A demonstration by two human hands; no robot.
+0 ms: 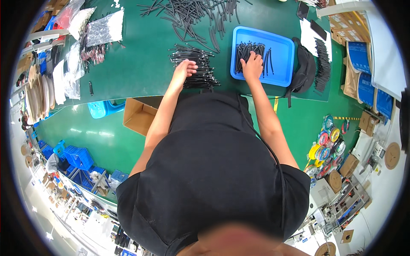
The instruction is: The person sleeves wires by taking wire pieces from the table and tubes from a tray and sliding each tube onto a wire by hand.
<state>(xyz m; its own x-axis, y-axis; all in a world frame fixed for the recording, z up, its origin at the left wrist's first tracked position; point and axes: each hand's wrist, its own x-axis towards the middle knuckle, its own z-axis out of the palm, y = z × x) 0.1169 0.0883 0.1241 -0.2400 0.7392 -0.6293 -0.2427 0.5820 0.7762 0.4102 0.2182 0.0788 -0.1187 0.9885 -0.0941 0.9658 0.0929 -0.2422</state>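
Head shows right hand [253,67] over tray [282,55] (room rightward).

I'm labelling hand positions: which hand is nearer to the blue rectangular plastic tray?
Right. The right hand reaches into the blue rectangular plastic tray. The left hand is outside, left of it, at a pile of thin black pieces.

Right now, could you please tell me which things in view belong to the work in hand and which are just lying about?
Seemingly part of the work:
neat black bundle at the left hand
blue tray, with the right hand at its black strips
loose black heap, probably

Apparently just lying about:
cardboard box
black strapped item
dark phone-like slab
plastic bag
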